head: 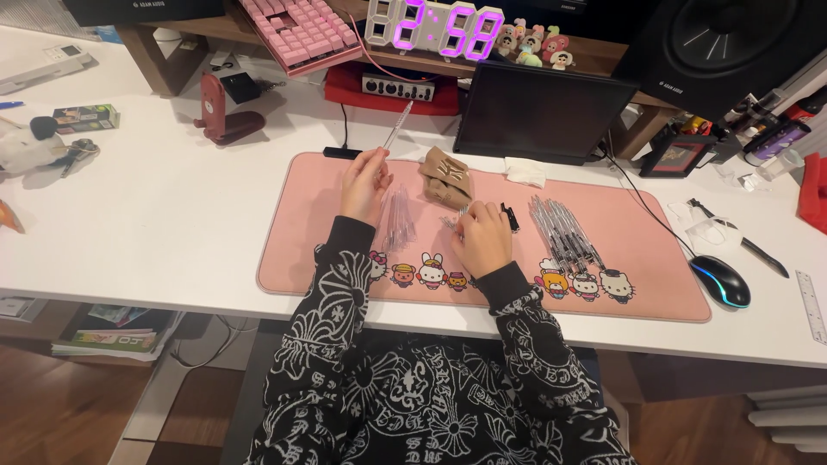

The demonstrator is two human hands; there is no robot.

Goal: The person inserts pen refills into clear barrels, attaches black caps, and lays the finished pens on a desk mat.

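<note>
A clear pen barrel (397,127) is held up in the left hand (363,185), pinched near its lower end between thumb and fingertips, with the rest of the tube pointing away from the person toward the back of the desk. The fingers of that hand are drawn together around the tube, not spread. Just to its right, on the pink desk mat (663,284), lies a small heap of clear barrels (397,218), close beside the left wrist.

The right hand (481,238) rests low on the mat with its fingers curled inward over some small metallic parts (451,223); whether it is actually pinching one of them cannot be told, since the fingers hide it. A small black piece (510,215) lies just beyond its knuckles. To the right of that hand, a row of finished pens (564,231) is laid out side by side on the mat, well apart from the heap of barrels.

Between the two hands and farther back sits a tan pouch (448,176). Behind the mat stand a dark tablet (541,112) and a digital clock (435,27) with purple digits, with a pink keyboard (301,33) to their left. A black mouse (720,282) lies on the white desk (146,224), just off the mat's right edge.
</note>
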